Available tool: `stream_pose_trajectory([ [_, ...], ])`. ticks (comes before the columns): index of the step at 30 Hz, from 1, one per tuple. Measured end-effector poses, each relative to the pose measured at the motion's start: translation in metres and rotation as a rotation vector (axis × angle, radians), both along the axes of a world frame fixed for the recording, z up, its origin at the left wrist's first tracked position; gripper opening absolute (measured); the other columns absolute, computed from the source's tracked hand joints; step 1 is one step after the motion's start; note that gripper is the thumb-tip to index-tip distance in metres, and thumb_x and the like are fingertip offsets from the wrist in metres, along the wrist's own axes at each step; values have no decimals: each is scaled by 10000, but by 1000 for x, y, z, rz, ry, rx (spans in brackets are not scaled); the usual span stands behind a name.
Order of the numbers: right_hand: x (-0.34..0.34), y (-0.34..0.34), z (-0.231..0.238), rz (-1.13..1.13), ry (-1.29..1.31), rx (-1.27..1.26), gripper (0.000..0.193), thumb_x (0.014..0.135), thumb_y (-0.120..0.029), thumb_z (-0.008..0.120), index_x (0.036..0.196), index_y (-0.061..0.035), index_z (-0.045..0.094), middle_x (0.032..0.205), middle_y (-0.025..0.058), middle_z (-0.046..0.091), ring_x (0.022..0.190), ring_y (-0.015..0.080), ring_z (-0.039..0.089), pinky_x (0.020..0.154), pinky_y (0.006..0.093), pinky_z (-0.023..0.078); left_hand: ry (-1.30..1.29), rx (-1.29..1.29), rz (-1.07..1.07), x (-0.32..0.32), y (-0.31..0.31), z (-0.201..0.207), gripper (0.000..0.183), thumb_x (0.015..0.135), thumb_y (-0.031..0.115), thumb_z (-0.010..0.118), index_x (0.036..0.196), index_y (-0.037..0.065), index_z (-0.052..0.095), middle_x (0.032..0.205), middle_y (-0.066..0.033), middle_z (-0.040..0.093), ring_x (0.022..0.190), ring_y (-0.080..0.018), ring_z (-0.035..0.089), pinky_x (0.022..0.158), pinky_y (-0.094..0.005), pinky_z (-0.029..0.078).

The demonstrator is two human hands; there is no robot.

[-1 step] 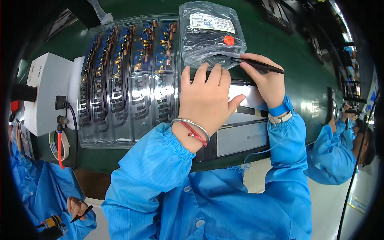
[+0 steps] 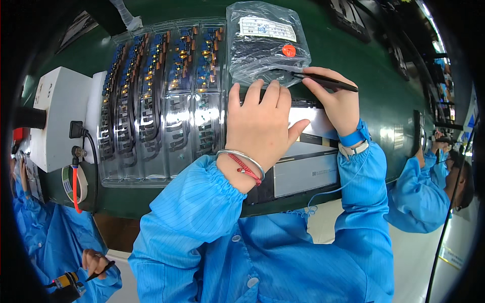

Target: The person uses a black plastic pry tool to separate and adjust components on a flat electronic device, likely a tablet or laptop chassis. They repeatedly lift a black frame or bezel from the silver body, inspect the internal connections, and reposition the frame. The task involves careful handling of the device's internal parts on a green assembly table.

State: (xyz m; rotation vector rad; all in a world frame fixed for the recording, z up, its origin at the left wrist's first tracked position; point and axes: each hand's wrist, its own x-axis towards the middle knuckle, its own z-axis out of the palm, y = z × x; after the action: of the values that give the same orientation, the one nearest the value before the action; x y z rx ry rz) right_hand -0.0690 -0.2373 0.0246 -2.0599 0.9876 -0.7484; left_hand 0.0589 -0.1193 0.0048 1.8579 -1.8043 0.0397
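My left hand (image 2: 260, 118) lies flat with its fingers stretched out over the upper left of a flat dark device (image 2: 305, 175) with silver panels. Its fingertips reach the lower edge of a clear plastic bag (image 2: 265, 48), which has a white label and a round orange sticker. A pair of black tweezers (image 2: 328, 82) is pinched in my right hand (image 2: 339, 103), at the device's upper right. The tweezers' tips point left, at the bag's lower edge. What lies under my left palm is hidden.
Left of the device, a clear tray (image 2: 134, 180) holds rows of flex cables (image 2: 151, 96) with blue and gold ends. Farther left stands a white box (image 2: 60, 121) with a black plug and a red tube (image 2: 76, 189). Co-workers in blue sit at both sides; one's hand (image 2: 96, 262) holds a black tool.
My hands, the tweezers and the device stay in place. At the lower left, the co-worker's hand and its black tool have shifted slightly to the left.
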Motion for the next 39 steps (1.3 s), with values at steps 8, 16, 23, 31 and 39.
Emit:
stream_pose_trajectory([
  [8, 0, 1, -1, 2, 0, -31, 175, 744, -70, 662, 910, -15, 653, 828, 83, 662, 728, 127, 633, 648, 218, 489, -22, -4, 3, 1, 2, 1, 458, 790, 411, 550, 1072, 50, 540, 1115, -80, 534, 1058, -256, 472, 889, -492, 350],
  [16, -12, 24, 20, 2, -181, 77, 135, 751, -27, 651, 883, 4, 653, 839, 38, 652, 746, 80, 594, 678, 203, 473, -73, 30, -7, 0, -1, -1, 459, 815, 428, 505, 1099, 69, 531, 1130, -70, 534, 1079, -246, 471, 908, -503, 333],
  [23, -24, 108, 66, 102, -430, 199, 169, 759, 24, 616, 927, 37, 630, 888, 103, 638, 834, 156, 598, 770, 257, 469, -9, -109, -13, 2, 29, 23, 424, 804, 322, 547, 1135, 59, 514, 1169, -86, 524, 1101, -252, 477, 903, -475, 358],
  [31, 86, 225, 45, 619, -838, 1330, 230, 831, -124, 595, 1015, 7, 558, 972, 125, 589, 839, 182, 601, 732, 272, 509, 667, -404, 367, 61, 218, 20, 317, 841, 148, 486, 1104, -29, 503, 957, -114, 599, 830, -238, 594, 692, -339, 476],
  [39, 261, 391, 1, 785, -434, 1701, 250, 747, -204, 676, 909, -37, 585, 857, 89, 622, 762, 170, 612, 652, 264, 480, 1823, -1209, -81, 132, 377, -20, 295, 918, 227, 306, 1104, 67, 470, 1080, -17, 550, 975, -116, 529, 877, -269, 411],
])
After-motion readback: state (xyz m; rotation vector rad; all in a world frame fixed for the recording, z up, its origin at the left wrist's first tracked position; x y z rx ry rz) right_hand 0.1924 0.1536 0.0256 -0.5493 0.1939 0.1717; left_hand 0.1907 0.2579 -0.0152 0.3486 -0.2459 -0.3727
